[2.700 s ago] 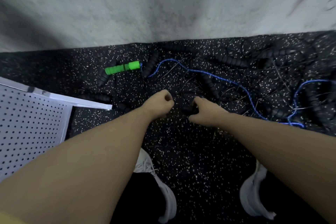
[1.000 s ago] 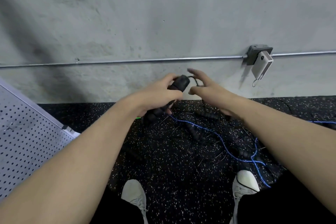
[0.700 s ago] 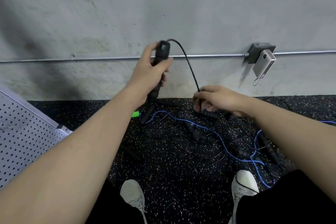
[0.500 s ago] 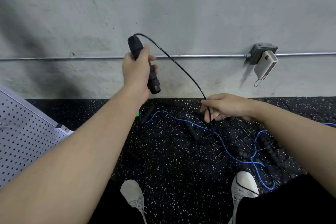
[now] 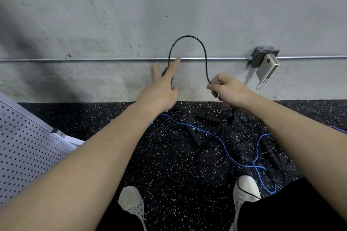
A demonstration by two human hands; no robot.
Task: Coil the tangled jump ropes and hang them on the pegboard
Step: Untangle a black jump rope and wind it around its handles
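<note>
A black jump rope (image 5: 187, 36) arcs up in front of the wall between my hands. My left hand (image 5: 161, 90) is raised with two fingers stretched out; the rope's black handle (image 5: 165, 72) shows between them, mostly hidden behind the hand. My right hand (image 5: 226, 88) pinches the other end of the arc, and the rope drops from it to the floor. A tangle of black ropes and ribbed handles (image 5: 208, 118) lies on the speckled floor with a blue rope (image 5: 222, 143) winding through it. The white pegboard (image 5: 28, 146) leans at the left.
A grey concrete wall stands close ahead with a metal conduit (image 5: 93, 60) and a junction box (image 5: 262, 56) holding a white device (image 5: 267, 68). My white shoes (image 5: 132, 202) (image 5: 245, 187) stand on the floor near the blue rope's loop.
My left hand dropped lower and spread its fingers, the handle now behind it. My right hand rose from the floor with the rope, which bends into a tall arch.
</note>
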